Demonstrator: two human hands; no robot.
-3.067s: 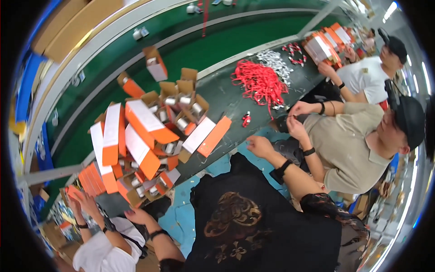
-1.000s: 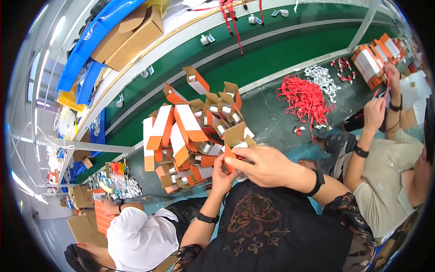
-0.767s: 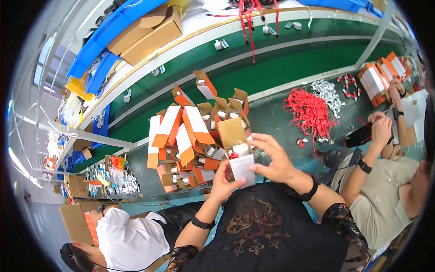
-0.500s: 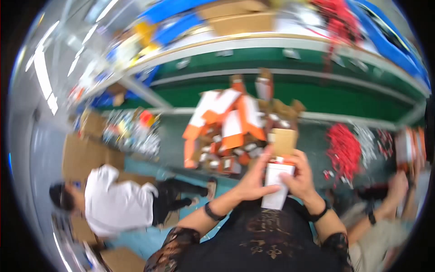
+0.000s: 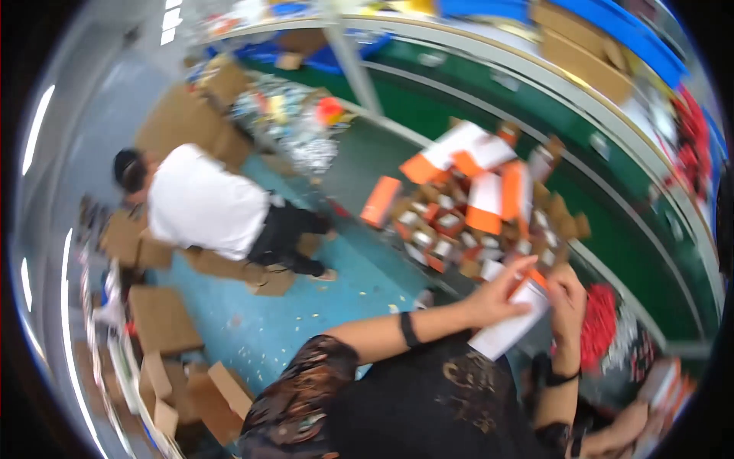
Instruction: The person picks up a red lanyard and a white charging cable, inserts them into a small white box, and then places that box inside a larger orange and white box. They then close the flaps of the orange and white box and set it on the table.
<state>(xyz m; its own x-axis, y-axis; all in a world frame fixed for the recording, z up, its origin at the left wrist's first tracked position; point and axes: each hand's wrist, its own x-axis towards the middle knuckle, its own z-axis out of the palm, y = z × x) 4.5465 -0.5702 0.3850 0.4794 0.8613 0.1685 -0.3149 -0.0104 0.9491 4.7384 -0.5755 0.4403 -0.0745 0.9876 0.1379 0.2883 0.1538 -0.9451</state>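
A long white box with an orange end (image 5: 514, 321) is held slanting in front of my chest. My left hand (image 5: 495, 300) is closed round its side, thumb lying across the white face. At the orange end, the curled fingers of my right hand (image 5: 566, 300) press together against the box. Motion blur hides exactly what those fingertips grip. Just beyond my hands lies a heap of small brown, white and orange boxes (image 5: 443, 222), with larger white-and-orange cartons (image 5: 485, 200) on top.
The pile rests on a dark green bench (image 5: 367, 164); a raised shelf (image 5: 489, 53) runs behind it. Red cords (image 5: 599, 325) lie right of my hands. A person in a white top (image 5: 202, 199) bends at the left near cardboard boxes (image 5: 164, 320). Another person's hand (image 5: 627, 424) is at lower right.
My view has swung left, so the bench and pile appear farther right and tilted. The box slants more, and my right hand has moved from its side to its orange end.
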